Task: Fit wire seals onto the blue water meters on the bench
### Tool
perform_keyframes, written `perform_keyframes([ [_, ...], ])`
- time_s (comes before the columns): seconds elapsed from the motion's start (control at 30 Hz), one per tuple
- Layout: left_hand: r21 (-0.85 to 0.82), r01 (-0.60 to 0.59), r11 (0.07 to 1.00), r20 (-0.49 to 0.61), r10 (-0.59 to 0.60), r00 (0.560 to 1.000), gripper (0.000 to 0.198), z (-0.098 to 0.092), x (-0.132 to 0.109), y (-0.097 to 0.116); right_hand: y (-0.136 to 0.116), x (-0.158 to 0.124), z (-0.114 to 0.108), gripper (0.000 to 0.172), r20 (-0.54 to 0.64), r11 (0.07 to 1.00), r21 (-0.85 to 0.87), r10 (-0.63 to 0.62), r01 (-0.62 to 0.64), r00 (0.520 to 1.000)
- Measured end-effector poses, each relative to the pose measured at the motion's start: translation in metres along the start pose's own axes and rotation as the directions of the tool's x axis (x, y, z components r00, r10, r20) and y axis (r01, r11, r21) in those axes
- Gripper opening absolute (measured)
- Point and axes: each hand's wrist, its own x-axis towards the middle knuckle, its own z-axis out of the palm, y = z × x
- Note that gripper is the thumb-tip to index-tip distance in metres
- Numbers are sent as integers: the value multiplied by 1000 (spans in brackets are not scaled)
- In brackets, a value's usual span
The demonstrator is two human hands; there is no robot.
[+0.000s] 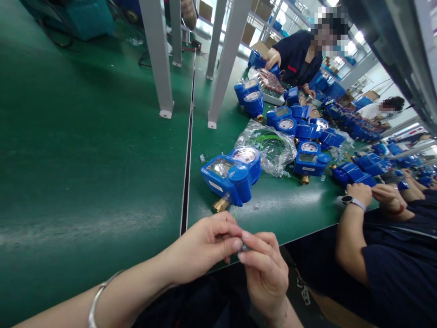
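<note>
My left hand (211, 241) and my right hand (268, 269) meet at the table's front edge, both with fingers pinched. Between the fingertips shows a small greyish, see-through plastic seal (244, 247), mostly covered. A thin green seal wire (235, 215) runs from beside the nearest blue water meter (223, 177) down to my left fingers. That meter lies just beyond my hands, its round dial and display facing up and its brass fitting (221, 205) pointing toward me. How the wire passes through the seal is hidden by my fingers.
A clear plastic bag (268, 148) with green wires lies behind the meter, among several other blue meters (309, 158). Grey metal posts (159, 59) stand on the green table (102, 182). Co-workers sit to the right; one wrist wears a watch (348, 199).
</note>
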Motion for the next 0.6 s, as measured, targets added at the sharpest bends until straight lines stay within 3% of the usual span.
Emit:
perform_keyframes([
  [0.1, -84, 16, 996, -8, -16, 1000, 27, 0, 1, 1, 0, -3, 3, 34, -10, 1000, -28, -7, 7, 1000],
  [0.27, -100, 27, 995, -127, -40, 991, 27, 7, 0, 2, 0, -14, 13, 37, -265, 981, -188, -5, -47, 964],
  [0.33, -84, 5, 996, -156, -18, 988, 28, 11, 0, 3, -1, -14, 14, 38, -235, 972, -232, -10, -46, 972],
  [0.47, -54, -34, 998, -167, 24, 986, 25, 17, -2, 3, -6, -7, 11, 21, -80, 923, -385, -51, 16, 995],
  [0.6, 92, -66, 994, -159, 80, 984, 27, 19, -3, 4, -13, -4, 11, 15, -73, 925, -379, -47, 16, 996],
])
